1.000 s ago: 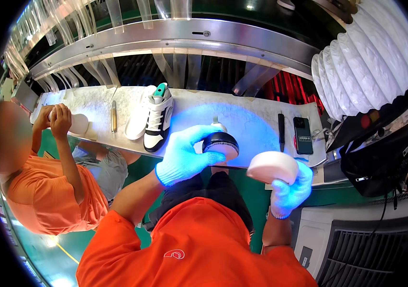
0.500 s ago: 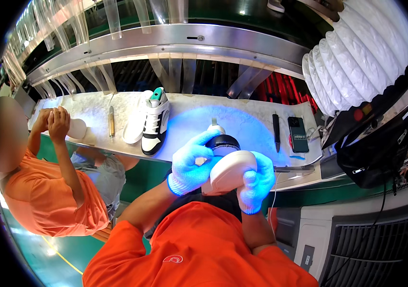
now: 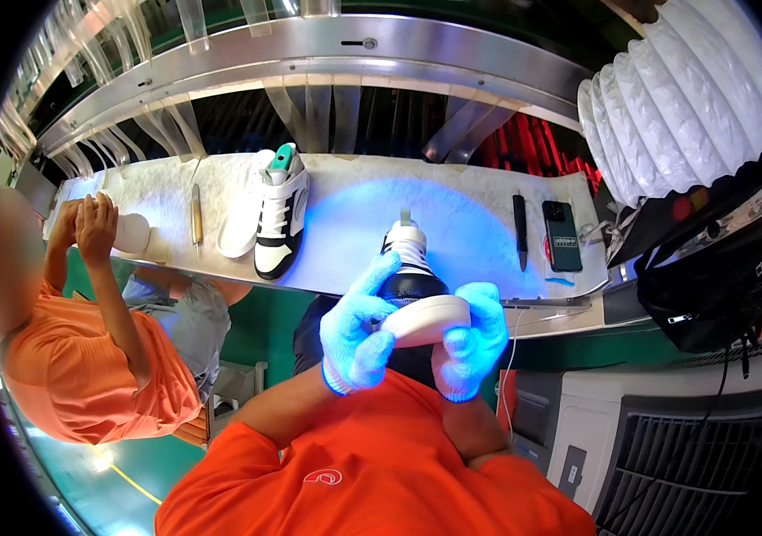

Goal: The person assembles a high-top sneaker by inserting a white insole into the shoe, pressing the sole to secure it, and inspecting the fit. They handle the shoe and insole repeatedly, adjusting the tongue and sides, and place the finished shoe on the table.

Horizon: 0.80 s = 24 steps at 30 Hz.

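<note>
White gloves, lit blue, cover both my hands. A cream-white shoe sole [image 3: 427, 321] is held between them, edge up, at the toe of a shoe upper [image 3: 408, 253] with a black toe and white laces. My left hand [image 3: 356, 330] grips the sole's left end, and one of its fingers reaches along the upper's left side. At the other end, my right hand [image 3: 474, 343] has its fingers wrapped round the sole. The gap between the sole and the upper's toe is hidden from this angle.
On the white-covered bench [image 3: 336, 192] stand a white, black and green shoe [image 3: 281, 214] and a loose sole [image 3: 239, 219]. A wooden-handled tool [image 3: 196, 216], black knife [image 3: 520, 232] and phone [image 3: 562, 236] lie there. A co-worker [image 3: 108, 348] sits left; a white duct [image 3: 685, 107] hangs right.
The sole has turned from tilted to nearly level across my hands, and the upper now shows more of its laces and toe. My left fingers have shifted onto the sole's end.
</note>
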Tool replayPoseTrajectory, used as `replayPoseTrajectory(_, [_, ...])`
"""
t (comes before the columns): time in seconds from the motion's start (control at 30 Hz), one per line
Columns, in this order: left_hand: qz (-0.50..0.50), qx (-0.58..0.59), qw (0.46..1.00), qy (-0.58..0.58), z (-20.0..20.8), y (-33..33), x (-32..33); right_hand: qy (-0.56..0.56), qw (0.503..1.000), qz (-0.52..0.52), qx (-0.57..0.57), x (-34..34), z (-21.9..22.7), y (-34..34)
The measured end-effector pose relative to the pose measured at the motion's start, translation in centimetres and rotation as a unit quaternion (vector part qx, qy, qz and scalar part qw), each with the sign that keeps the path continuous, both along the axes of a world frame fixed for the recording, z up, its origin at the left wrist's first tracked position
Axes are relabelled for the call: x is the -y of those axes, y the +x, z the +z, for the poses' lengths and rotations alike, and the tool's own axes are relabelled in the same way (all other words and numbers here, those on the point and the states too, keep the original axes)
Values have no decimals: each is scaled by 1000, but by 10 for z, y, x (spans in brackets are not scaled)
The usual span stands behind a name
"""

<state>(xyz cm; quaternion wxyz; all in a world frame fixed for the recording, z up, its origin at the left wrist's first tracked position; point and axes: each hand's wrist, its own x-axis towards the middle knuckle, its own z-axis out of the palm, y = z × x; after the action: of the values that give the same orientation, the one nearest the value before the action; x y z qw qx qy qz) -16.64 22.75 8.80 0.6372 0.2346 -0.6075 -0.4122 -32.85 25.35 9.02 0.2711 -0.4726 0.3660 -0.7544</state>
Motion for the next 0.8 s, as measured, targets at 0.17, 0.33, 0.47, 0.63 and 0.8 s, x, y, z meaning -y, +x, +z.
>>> replayPoseTrajectory(0.17, [-34, -76, 996, 40, 1, -2, -8, -17, 999, -25, -39, -13, -8, 6])
replayPoseTrajectory(0.33, [-39, -72, 995, 48, 1, -3, -4, -28, 997, -48, -56, -17, -14, 7])
replayPoseTrajectory(0.47, [-45, -89, 994, 52, 2, -1, -3, -24, 996, -65, -61, -17, -12, 11])
replayPoseTrajectory(0.63, [-59, -88, 991, 76, 0, 2, -4, -27, 994, -82, -74, -18, -14, 11])
replayPoseTrajectory(0.8, [-67, -107, 988, 94, 0, 3, -5, -35, 992, -91, -81, -15, -15, 12])
